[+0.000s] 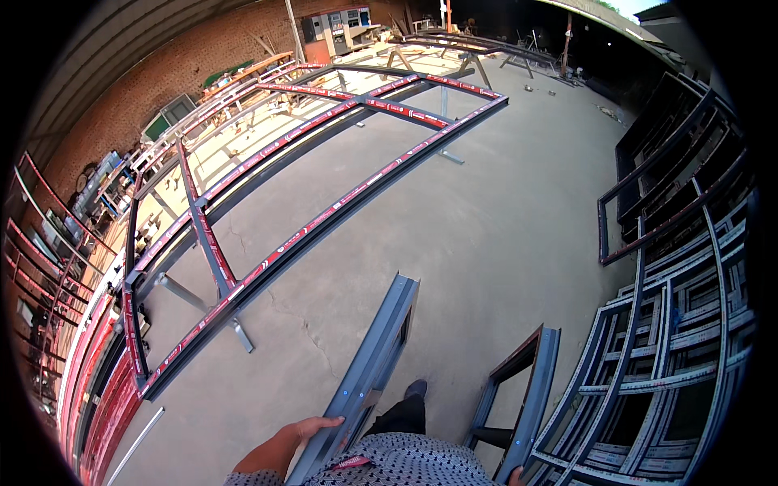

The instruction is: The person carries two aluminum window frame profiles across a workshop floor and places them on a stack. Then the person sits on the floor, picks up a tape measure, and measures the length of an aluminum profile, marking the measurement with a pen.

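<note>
Hands well apart here, one at each side of the body! The left hand (306,431) is clamped on a grey metal frame (362,387) at near centre, thumb over its edge. On the near right, the right hand (515,476) touches a second grey frame (536,397); it's mostly cut off, so its grip can't be told. Far left, a big red-striped frame (332,212) stretches above the concrete floor (519,202); right, stacked window frames (660,385) lean together.
</note>
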{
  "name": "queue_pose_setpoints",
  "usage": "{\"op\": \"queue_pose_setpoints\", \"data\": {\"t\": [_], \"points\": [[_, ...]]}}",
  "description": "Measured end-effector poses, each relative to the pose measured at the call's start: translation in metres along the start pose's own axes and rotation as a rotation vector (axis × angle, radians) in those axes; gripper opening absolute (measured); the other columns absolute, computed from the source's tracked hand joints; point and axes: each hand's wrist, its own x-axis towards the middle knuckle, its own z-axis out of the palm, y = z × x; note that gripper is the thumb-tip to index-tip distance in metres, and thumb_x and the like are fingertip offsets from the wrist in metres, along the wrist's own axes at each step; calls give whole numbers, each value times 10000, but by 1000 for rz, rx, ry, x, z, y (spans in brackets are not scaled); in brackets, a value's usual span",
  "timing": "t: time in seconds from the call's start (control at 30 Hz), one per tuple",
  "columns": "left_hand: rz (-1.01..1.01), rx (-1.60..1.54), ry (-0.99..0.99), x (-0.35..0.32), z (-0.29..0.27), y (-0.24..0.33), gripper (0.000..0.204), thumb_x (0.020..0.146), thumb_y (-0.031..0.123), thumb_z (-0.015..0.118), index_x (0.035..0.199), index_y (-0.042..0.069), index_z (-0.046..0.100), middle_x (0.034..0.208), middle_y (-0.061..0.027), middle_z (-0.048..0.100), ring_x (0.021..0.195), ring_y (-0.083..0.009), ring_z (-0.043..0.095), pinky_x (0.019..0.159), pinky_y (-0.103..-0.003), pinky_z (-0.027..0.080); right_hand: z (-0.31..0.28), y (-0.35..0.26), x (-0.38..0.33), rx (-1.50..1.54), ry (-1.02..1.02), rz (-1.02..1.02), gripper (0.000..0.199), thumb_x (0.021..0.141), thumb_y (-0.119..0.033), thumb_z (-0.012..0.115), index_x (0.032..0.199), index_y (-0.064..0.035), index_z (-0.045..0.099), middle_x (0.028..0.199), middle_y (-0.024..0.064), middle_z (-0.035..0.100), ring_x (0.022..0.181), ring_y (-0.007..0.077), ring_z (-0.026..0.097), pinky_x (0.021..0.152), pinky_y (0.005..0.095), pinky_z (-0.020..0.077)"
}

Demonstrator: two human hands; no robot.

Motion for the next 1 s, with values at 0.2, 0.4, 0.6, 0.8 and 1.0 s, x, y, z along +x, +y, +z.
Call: {"op": "queue_pose_setpoints", "data": {"t": [0.2, 0.4, 0.6, 0.8, 1.0], "points": [[7, 15, -118, 71, 63, 203, 591, 984, 531, 663, 1237, 2, 593, 1075, -152, 697, 966, -244, 705, 869, -403, 581, -59, -168, 112, 4, -25, 12, 762, 1074, -604, 345, 1434, 38, 538, 1428, 271, 574, 1365, 399, 493, 1155, 432, 357], [-42, 44, -94, 136, 119, 362, 600, 967, 570, 669, 1201, 20, 614, 1056, -146, 709, 954, -233, 703, 873, -400, 568, -116, -306, 258, -26, -59, -49, 775, 1060, -623, 360, 1407, 41, 557, 1402, 273, 588, 1337, 403, 510, 1137, 438, 369], [-43, 194, -20, 213, 202, 497, 709, 908, 640, 703, 1240, 18, 626, 1059, -136, 721, 962, -234, 701, 890, -419, 548, -183, -418, 425, -87, -110, -120, 789, 1046, -641, 374, 1380, 44, 576, 1375, 276, 602, 1309, 407, 527, 1119, 444, 381], [-64, 208, 36, 281, 294, 643, 713, 933, 606, 691, 1294, -1, 591, 1010, -149, 713, 910, -231, 696, 874, -407, 546, -264, -512, 548, -83, -140, -124, 803, 1032, -660, 389, 1353, 47, 594, 1348, 278, 616, 1282, 411, 544, 1101, 450, 392], [-109, 184, 1, 380, 352, 784, 811, 912, 616, 706, 1418, 4, 545, 1242, -198, 659, 1117, -274, 651, 981, -427, 506, -323, -598, 674, -50, -138, -82, 818, 1018, -679, 403, 1326, 49, 613, 1322, 280, 630, 1254, 415, 560, 1083, 456, 404]]}}
